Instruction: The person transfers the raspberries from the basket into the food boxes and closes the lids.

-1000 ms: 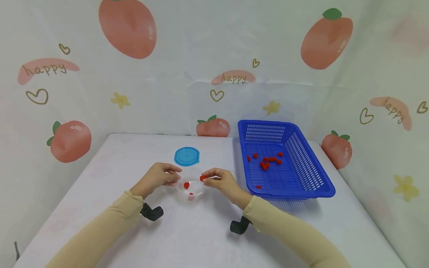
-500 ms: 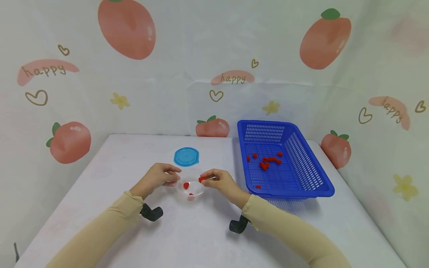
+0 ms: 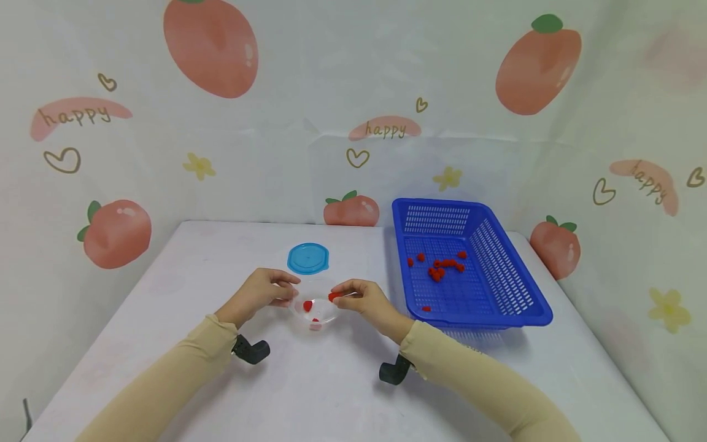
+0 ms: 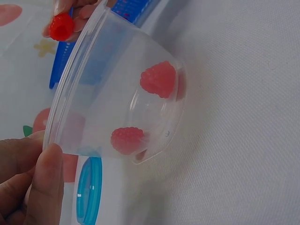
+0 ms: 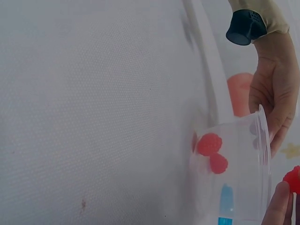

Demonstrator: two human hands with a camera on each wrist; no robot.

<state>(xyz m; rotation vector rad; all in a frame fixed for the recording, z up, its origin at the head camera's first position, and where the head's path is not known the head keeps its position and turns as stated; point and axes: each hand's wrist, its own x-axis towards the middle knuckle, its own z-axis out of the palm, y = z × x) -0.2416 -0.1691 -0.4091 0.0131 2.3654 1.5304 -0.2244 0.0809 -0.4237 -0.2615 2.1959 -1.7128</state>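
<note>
A clear plastic bowl (image 3: 315, 316) stands on the white table with two raspberries inside, plainly seen through its wall in the left wrist view, one (image 4: 159, 79) apart from the other (image 4: 127, 140). The left hand (image 3: 258, 296) grips the bowl's rim at its left side, thumb (image 4: 47, 183) against the outer wall. The right hand (image 3: 369, 302) pinches a red raspberry (image 4: 62, 27) between thumb and fingers at the bowl's right rim. In the right wrist view that raspberry (image 5: 293, 179) is beside the bowl's opening.
A blue lid (image 3: 307, 258) lies on the table behind the bowl. To the right stands a blue perforated basket (image 3: 480, 317) holding several raspberries (image 3: 436, 275). Behind the table (image 3: 331, 393) hangs a fruit-patterned cloth (image 3: 287, 153).
The right hand's raspberry is slightly lower and closer to the bowl than a second ago. The left hand still grips the rim.
</note>
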